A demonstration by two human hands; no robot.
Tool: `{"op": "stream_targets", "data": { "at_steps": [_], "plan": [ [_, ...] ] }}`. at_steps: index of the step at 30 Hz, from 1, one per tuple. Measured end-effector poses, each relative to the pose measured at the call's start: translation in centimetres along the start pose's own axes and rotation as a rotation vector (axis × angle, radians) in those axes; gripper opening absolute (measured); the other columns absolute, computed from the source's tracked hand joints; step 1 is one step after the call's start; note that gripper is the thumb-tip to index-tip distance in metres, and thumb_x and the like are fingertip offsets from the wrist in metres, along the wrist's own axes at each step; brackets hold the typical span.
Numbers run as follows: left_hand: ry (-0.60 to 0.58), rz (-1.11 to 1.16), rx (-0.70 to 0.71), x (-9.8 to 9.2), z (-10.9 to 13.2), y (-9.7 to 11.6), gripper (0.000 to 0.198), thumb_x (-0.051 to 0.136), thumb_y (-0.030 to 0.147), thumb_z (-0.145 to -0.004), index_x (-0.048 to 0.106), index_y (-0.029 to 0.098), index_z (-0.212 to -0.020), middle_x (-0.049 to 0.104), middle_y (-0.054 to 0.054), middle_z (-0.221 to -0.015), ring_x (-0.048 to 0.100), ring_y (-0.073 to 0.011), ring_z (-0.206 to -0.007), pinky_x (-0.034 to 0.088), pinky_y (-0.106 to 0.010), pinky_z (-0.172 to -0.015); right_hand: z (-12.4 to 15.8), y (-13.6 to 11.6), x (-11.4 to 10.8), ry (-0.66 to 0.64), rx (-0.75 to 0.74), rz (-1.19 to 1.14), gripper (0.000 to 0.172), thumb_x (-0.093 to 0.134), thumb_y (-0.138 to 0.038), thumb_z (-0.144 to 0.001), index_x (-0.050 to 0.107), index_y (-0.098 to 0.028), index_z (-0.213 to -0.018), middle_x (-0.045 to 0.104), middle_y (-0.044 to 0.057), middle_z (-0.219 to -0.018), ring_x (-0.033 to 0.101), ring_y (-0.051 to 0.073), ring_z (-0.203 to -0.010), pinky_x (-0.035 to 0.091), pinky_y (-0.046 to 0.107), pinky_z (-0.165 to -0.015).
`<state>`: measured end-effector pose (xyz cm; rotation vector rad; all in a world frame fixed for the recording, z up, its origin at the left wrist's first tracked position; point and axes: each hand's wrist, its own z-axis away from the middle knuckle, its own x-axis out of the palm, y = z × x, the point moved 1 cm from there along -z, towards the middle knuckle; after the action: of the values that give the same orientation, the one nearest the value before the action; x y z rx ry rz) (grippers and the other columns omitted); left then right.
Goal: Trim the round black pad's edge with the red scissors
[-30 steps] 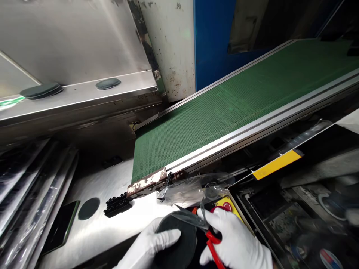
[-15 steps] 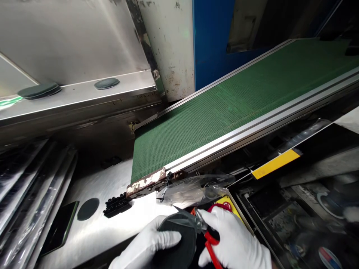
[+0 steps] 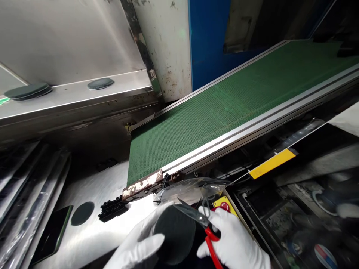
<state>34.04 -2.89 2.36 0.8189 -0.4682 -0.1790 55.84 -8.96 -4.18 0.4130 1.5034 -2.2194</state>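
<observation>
While left hand (image 3: 134, 241) cups black disc (image 3: 175, 235), right hand (image 3: 232, 241), red scissors (image 3: 212, 244)

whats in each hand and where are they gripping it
The left hand grips a round black pad by its rim; the right hand holds red-handled snips by the handles.

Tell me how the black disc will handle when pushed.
The black disc is probably fairly stiff, since it holds its round shape in the gloved left hand. Being round, it might roll if stood on edge. Its matte face looks grippy.
</observation>
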Motion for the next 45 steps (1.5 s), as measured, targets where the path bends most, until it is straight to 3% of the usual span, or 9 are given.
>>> {"op": "stream_targets", "data": {
  "at_steps": [6, 10, 13, 19, 23, 26, 33, 37, 45],
  "plan": [
    [0.147, 0.083, -0.075, 0.5, -1.1, -2.5, 0.042, 0.077, 0.049, -0.08, 0.076, 0.021, -0.112, 0.078, -0.009, -0.094, 0.069, -0.0323, -0.094, 0.052, -0.044, -0.089, -0.4, -2.1, -0.6, -0.064, 0.037, 0.074, 0.065, 0.094, -0.021, -0.051, 0.073, -0.04, -0.11, 0.059, -0.002, -0.085, 0.059, 0.019, -0.076, 0.049, 0.029, -0.071],
    [0.104, 0.068, -0.17, 0.0, -1.4, -2.4, 0.033, 0.083, 0.044, -0.075, 0.079, 0.021, -0.1, 0.077, -0.006, -0.082, 0.068, -0.0259, -0.076, 0.052, -0.038, -0.076, -0.6, -1.8, -0.8, -0.038, -0.094, 0.191, 0.075, 0.097, -0.034, -0.046, 0.069, -0.04, -0.116, 0.056, 0.0, -0.095, 0.058, 0.024, -0.091, 0.049, 0.034, -0.082],
    [0.069, 0.092, -0.157, 0.0, -1.3, -2.1, 0.029, 0.083, 0.041, -0.076, 0.08, 0.021, -0.097, 0.075, -0.006, -0.079, 0.065, -0.0242, -0.073, 0.051, -0.038, -0.076, -0.5, -1.3, -0.5, -0.022, -0.128, 0.216, 0.079, 0.098, -0.036, -0.046, 0.067, -0.039, -0.12, 0.056, 0.001, -0.099, 0.057, 0.026, -0.098, 0.05, 0.035, -0.084],
    [0.015, 0.121, -0.139, 0.6, -1.0, -1.6, 0.022, 0.08, 0.039, -0.078, 0.079, 0.02, -0.089, 0.066, -0.002, -0.067, 0.059, -0.021, -0.065, 0.051, -0.041, -0.079, -0.4, -1.2, -0.4, -0.054, -0.105, 0.103, 0.059, 0.092, -0.036, -0.058, 0.071, -0.036, -0.113, 0.061, 0.0, -0.093, 0.061, 0.021, -0.085, 0.051, 0.029, -0.079],
    [-0.009, 0.118, -0.086, 1.1, -1.0, -1.4, 0.025, 0.075, 0.039, -0.082, 0.073, 0.018, -0.07, 0.057, -0.001, -0.056, 0.057, -0.0207, -0.064, 0.047, -0.034, -0.068, -0.3, -1.1, -0.7, -0.043, -0.115, 0.026, 0.048, 0.094, -0.029, -0.055, 0.073, -0.032, -0.098, 0.065, -0.002, -0.091, 0.064, 0.02, -0.083, 0.052, 0.029, -0.08],
    [-0.037, 0.111, -0.079, 1.2, -1.0, -1.4, 0.029, 0.074, 0.037, -0.082, 0.069, 0.017, -0.062, 0.052, 0.0, -0.052, 0.054, -0.0187, -0.06, 0.044, -0.031, -0.064, -0.3, -0.9, -0.7, -0.031, -0.123, 0.008, 0.051, 0.095, -0.024, -0.052, 0.073, -0.034, -0.096, 0.066, -0.004, -0.091, 0.065, 0.019, -0.084, 0.053, 0.029, -0.081],
    [-0.058, 0.07, -0.155, 0.3, -1.3, -2.1, 0.02, 0.077, 0.037, -0.08, 0.075, 0.017, -0.076, 0.062, -0.001, -0.06, 0.045, -0.0127, -0.052, 0.035, -0.027, -0.055, -0.6, -0.7, -0.1, -0.002, -0.127, 0.156, 0.054, 0.1, -0.035, -0.041, 0.07, -0.026, -0.084, 0.062, 0.002, -0.101, 0.063, 0.026, -0.095, 0.053, 0.037, -0.089],
    [-0.074, 0.08, -0.133, 0.1, -1.5, -2.6, 0.018, 0.077, 0.034, -0.08, 0.073, 0.016, -0.075, 0.067, -0.005, -0.069, 0.051, -0.0155, -0.06, 0.037, -0.027, -0.059, -0.6, -0.6, 0.0, -0.025, -0.15, 0.106, 0.04, 0.096, -0.039, -0.053, 0.071, -0.027, -0.082, 0.062, -0.001, -0.091, 0.063, 0.021, -0.085, 0.053, 0.032, -0.089],
    [-0.102, 0.025, -0.1, 0.9, -1.3, -1.6, 0.02, 0.073, 0.03, -0.081, 0.071, 0.016, -0.068, 0.056, 0.0, -0.056, 0.038, -0.0112, -0.05, 0.036, -0.028, -0.057, -0.1, -0.3, -0.4, -0.068, -0.089, 0.049, 0.04, 0.096, -0.04, -0.052, 0.071, -0.028, -0.081, 0.065, -0.002, -0.092, 0.064, 0.02, -0.084, 0.054, 0.029, -0.081]
  ]
}}
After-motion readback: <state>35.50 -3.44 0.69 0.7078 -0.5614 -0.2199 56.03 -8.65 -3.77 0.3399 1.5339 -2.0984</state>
